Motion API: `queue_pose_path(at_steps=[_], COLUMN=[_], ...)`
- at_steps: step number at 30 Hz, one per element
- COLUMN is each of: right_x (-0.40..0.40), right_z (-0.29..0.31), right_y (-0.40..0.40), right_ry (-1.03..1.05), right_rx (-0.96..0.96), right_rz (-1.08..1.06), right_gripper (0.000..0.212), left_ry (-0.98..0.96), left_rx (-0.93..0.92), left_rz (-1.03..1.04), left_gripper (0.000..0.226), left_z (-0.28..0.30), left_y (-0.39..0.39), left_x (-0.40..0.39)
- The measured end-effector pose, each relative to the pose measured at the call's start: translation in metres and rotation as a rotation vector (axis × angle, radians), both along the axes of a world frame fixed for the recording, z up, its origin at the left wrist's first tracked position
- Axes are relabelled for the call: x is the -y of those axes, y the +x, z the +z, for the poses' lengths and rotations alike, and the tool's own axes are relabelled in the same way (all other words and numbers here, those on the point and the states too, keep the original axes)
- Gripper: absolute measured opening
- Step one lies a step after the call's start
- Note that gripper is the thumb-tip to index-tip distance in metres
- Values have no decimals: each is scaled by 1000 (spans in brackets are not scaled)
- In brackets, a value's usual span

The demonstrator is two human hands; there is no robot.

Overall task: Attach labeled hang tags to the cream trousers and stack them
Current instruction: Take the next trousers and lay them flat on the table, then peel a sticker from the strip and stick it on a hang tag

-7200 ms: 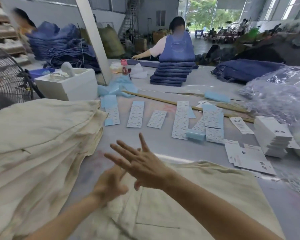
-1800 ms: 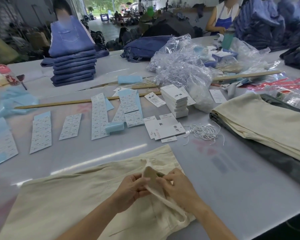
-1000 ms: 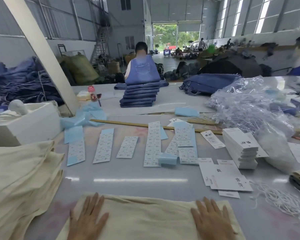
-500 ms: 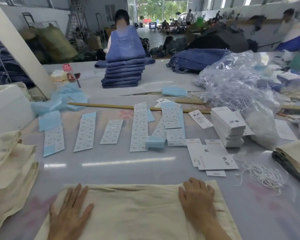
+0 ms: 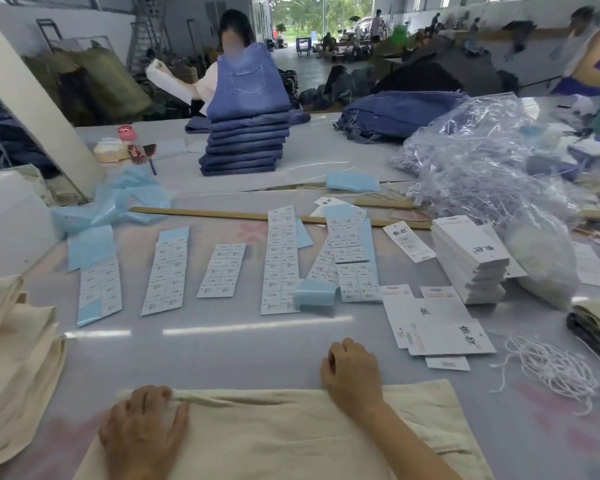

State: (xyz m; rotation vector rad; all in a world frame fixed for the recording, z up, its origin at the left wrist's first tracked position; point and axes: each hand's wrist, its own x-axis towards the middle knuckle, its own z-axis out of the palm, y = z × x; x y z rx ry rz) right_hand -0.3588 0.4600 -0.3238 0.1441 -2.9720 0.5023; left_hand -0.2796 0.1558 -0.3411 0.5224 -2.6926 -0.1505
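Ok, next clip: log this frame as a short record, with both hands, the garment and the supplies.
left hand: fingers curled over the far edge of the cream trousers
right hand: fingers curled at the same edge
trousers: folded flat on the table
hang tags: loose, right of centre
tag stack: behind them
white strings: tangled, far right
sticker sheets: in rows beyond
cream pile: left
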Motion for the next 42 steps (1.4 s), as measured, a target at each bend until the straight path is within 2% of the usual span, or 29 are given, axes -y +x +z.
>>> queue_pose_path(at_steps=[2,4,11,15,19,22,24,26,28,31,33,35,38,42], right_x=[1,2,1,2,1,-12,-29,-47,-60,-69,-71,-73,-73,-74], right_z=[1,2,0,3,3,9,23,38,47,43,36,28,21,17], right_y=[-4,-6,-6,-5,-8,-32,-61,-92,-121,-156,-172,-186,-200,-210], right_ry=[-39,-55,-121,-115,-117,-217,-324,-326,-284,-225,-192,-217,-242,-299], right_rx=[-9,-24,-66,-77,-31,114,88,10,10,72,110,159,204,174], right_rz=[-21,-39,-76,-82,-61,-96,-161,-218,-233,-198,-156,-131,-109,-96], right_gripper=[19,17,19,21,24,30,25,16,14,18,18,20,25,22], left_ry=[-21,-21,26,-22,206,354,457,529,654,893,981,1070,1224,1314], left_rx=[8,20,53,221,123,-49,-135,-130,7,308,417,468,481,504], left_rz=[5,11,66,53,29,-165,-384,-560,-639,-517,-391,-259,-116,-90], left_gripper=[37,35,44,49,45,26,29,23,12,16,17,28,23,16], left_z=[-2,-4,18,20,27,47,69,92,101,95,87,80,72,70], left_y=[-7,-13,-26,-24,-44,-82,-118,-157,-195,-246,-272,-293,-315,-324], left_x=[2,3,-12,-7,-20,-50,-83,-122,-162,-214,-236,-248,-257,-266])
